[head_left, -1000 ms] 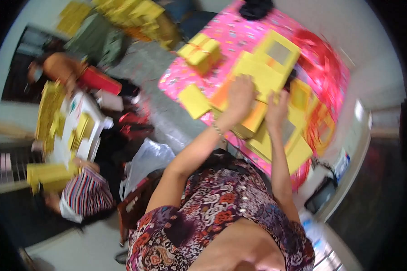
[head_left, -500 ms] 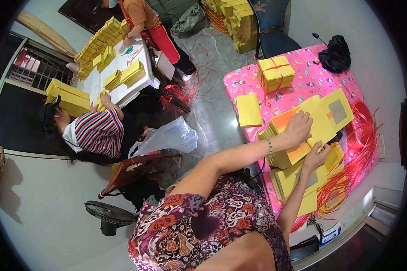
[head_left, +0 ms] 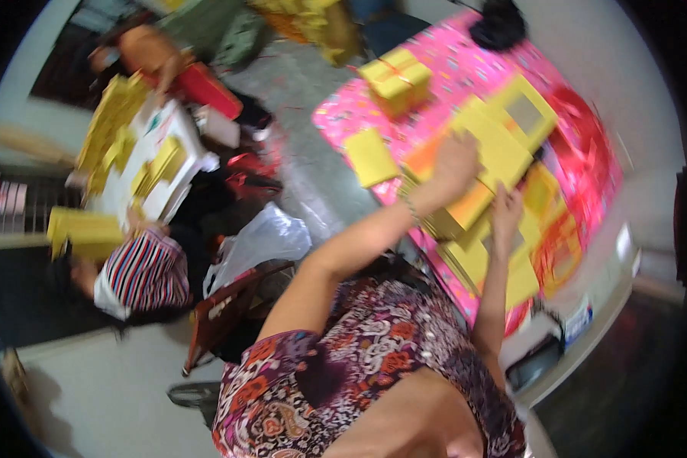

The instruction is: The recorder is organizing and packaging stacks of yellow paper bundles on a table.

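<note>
My left hand [head_left: 456, 162] lies over a stack of yellow paper sheets [head_left: 437, 221], some with orange patches; its fingers are bent but smeared by motion. At the near right corner of a loose yellow paper sheet [head_left: 504, 153], my right hand [head_left: 505, 212] pinches the edge between thumb and fingers. Beyond that sheet, another yellow sheet with a grey square [head_left: 525, 114] overlaps it. Below my right hand, more yellow sheets [head_left: 520, 284] lie in an uneven pile, one showing a grey patch.
The pink patterned tabletop [head_left: 340, 114] holds a tied yellow bundle [head_left: 397, 85], a small yellow stack [head_left: 370, 156], red strips [head_left: 588, 156] and a black bag [head_left: 500, 27]. Two people work at a white table [head_left: 179, 179] on the left. A clear plastic bag [head_left: 271, 237] lies between.
The whole view has swung and blurred, so the pink table sits further left and higher. Both hands remain at the same yellow sheets, with little visible shift against them.
</note>
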Available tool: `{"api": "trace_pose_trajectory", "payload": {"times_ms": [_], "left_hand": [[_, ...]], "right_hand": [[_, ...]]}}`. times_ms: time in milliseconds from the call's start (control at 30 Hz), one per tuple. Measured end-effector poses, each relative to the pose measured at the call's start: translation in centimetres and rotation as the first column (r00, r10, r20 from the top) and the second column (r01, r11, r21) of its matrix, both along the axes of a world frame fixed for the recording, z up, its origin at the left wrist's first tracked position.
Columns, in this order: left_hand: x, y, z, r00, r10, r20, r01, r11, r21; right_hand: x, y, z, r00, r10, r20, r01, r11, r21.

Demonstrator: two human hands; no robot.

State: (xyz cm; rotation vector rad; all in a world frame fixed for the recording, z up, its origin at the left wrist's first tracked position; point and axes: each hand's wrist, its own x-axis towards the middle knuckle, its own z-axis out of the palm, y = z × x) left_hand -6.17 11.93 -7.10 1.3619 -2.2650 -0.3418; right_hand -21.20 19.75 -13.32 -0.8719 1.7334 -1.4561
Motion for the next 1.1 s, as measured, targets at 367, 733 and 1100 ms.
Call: {"api": "trace_pose_trajectory", "payload": {"times_ms": [367, 733, 1100], "left_hand": [[0.9, -0.7, 0.0, 0.994, 0.054, 0.093, -0.053, 0.998, -0.015], [1.6, -2.0, -1.3, 0.999, -0.037, -0.024, 0.038, 0.999, 0.022], [5.7, -4.3, 1.2, 0.988, -0.144, -0.048, 0.147, 0.986, 0.08]], "right_hand": [[1.2, -0.3, 1.6, 0.997, -0.009, 0.08, 0.003, 0.997, 0.082], [0.2, -1.0, 0.3, 0.992, 0.053, -0.118, -0.045, 0.997, 0.067], [2.4, -2.0, 0.9, 0.998, -0.054, 0.042, 0.055, 0.998, -0.013]]}}
